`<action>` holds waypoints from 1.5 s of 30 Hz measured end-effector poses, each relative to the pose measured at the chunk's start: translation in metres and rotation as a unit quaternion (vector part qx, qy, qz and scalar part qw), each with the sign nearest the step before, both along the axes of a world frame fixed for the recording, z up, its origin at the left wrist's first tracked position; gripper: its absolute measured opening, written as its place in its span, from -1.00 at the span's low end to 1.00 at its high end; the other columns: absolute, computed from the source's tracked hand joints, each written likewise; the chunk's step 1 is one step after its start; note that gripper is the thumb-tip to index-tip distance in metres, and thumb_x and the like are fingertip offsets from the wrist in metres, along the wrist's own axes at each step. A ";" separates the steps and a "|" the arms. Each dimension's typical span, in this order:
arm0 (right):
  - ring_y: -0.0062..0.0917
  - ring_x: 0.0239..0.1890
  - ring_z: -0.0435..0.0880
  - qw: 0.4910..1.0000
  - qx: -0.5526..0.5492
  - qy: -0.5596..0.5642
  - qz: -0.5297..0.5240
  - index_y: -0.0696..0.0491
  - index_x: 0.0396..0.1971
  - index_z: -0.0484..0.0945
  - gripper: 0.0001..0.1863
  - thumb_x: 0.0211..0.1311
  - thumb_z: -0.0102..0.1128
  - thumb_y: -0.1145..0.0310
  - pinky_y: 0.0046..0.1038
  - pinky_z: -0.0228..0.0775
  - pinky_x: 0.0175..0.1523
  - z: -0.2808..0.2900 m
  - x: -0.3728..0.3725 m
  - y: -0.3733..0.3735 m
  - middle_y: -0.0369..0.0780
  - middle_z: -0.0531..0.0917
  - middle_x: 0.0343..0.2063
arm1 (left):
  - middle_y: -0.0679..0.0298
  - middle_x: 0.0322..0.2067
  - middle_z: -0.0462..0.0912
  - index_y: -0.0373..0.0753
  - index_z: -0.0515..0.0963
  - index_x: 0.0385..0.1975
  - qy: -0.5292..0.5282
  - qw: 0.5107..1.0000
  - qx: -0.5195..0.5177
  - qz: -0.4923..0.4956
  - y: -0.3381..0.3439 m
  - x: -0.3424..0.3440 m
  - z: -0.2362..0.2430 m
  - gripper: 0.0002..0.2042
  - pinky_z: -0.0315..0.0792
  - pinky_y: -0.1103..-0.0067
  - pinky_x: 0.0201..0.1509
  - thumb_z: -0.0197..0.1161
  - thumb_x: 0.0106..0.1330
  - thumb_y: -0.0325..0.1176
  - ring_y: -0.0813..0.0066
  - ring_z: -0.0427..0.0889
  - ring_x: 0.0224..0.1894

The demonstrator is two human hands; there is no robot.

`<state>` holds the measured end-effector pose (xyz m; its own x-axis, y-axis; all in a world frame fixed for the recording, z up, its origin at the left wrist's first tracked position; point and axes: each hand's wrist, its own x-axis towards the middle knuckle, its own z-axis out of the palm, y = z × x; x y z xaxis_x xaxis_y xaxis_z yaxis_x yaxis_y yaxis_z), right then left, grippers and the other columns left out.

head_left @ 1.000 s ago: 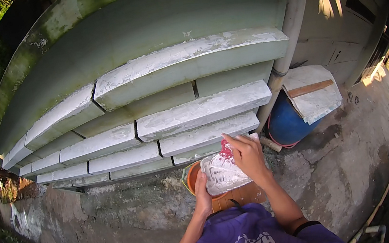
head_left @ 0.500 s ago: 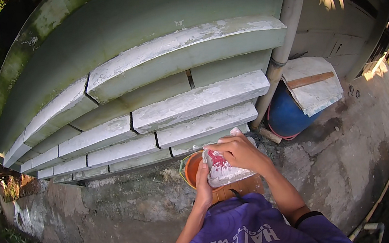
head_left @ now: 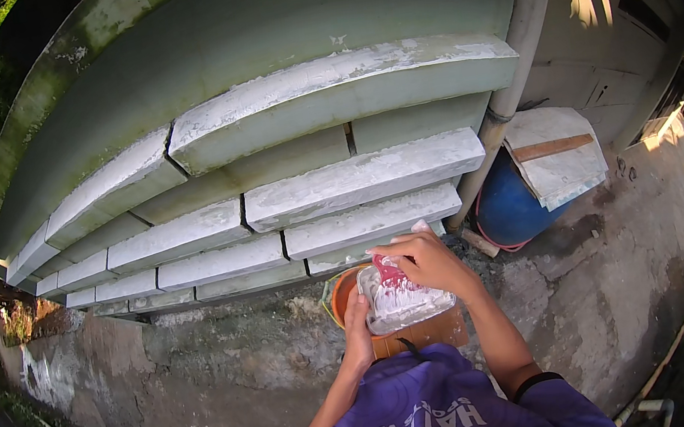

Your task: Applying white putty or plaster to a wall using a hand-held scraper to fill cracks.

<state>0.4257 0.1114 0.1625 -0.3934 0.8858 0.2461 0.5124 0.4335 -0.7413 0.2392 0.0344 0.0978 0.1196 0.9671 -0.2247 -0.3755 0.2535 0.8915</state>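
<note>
My left hand [head_left: 357, 322] is closed on the near-left edge of a shallow, paste-smeared tray [head_left: 400, 324], held in front of my chest. White paste [head_left: 409, 298] is spread thickly inside it. My right hand [head_left: 430, 264] grips a red putty scraper [head_left: 390, 273], its flat part lying over the paste near the tray's far side. A pale, whitish end, probably its handle, sticks out above my knuckles. Below and left of the tray is an orange bucket [head_left: 340, 298], partly hidden by the tray and my left hand.
Ahead rises a greenish wall with stepped ledges [head_left: 363, 173] coated white on top. A pipe [head_left: 508, 96] runs down at their right end. Beside it stands a blue drum [head_left: 514, 206] under a pale sheet [head_left: 554, 153]. An orange-brown slatted surface [head_left: 440, 332] lies beneath the tray.
The tray now shows more of its paste-covered inside. My right hand and the scraper have shifted slightly within it. The whole view has moved a little.
</note>
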 end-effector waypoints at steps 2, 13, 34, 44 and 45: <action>-0.23 -0.36 0.57 0.996 0.065 -0.046 0.042 -0.07 0.07 0.68 -0.57 0.21 0.11 0.53 -0.28 0.28 0.02 -0.002 -0.006 0.001 -0.07 0.62 -0.45 | 0.17 0.32 0.36 -0.31 0.19 0.42 -0.024 1.000 -0.013 -0.004 0.001 -0.004 -0.001 -0.43 0.19 0.43 0.44 -0.12 0.58 -0.03 0.39 0.35 0.35; -0.18 -0.25 0.67 0.995 0.082 -0.051 -0.016 -0.10 0.06 0.69 -0.57 0.19 0.13 0.51 -0.22 0.35 0.03 -0.007 -0.032 -0.013 -0.03 0.69 -0.32 | 0.18 0.29 0.38 -0.29 0.20 0.41 -0.011 1.000 0.011 0.022 0.003 -0.009 -0.013 -0.43 0.21 0.44 0.43 -0.11 0.58 -0.01 0.40 0.37 0.34; -0.71 -0.21 0.64 0.970 -0.073 0.211 -0.101 0.27 0.06 0.59 -0.68 0.35 0.06 0.61 -0.61 0.49 -0.06 -0.013 0.021 0.010 -0.24 0.74 -0.19 | 0.18 0.33 0.36 -0.32 0.19 0.41 -0.052 0.997 -0.012 0.049 -0.003 -0.002 -0.007 -0.44 0.16 0.42 0.46 -0.11 0.59 -0.05 0.38 0.33 0.37; -0.58 -0.07 0.66 0.797 -0.232 0.550 -0.096 0.27 0.09 0.50 -0.72 0.44 0.07 0.58 -0.52 0.53 0.09 -0.024 0.014 -0.025 -0.16 0.67 -0.07 | 0.16 0.36 0.32 -0.32 0.16 0.43 -0.079 0.995 -0.019 0.053 -0.008 -0.024 -0.011 -0.41 0.14 0.42 0.47 -0.10 0.58 -0.03 0.35 0.31 0.39; -0.58 -0.07 0.66 0.797 -0.229 0.550 -0.099 0.27 0.09 0.50 -0.72 0.44 0.07 0.58 -0.52 0.53 0.09 -0.027 0.012 -0.028 -0.16 0.67 -0.07 | 0.15 0.35 0.34 -0.33 0.18 0.41 -0.083 0.994 -0.025 0.063 -0.007 -0.025 -0.017 -0.42 0.15 0.41 0.46 -0.10 0.58 -0.03 0.35 0.32 0.38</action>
<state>0.4378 0.0832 0.1355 -0.0035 0.9998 -0.0213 -0.5326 -0.0199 -0.8461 0.2143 0.0270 0.0805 0.0380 0.9648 -0.2602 -0.5478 0.2379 0.8021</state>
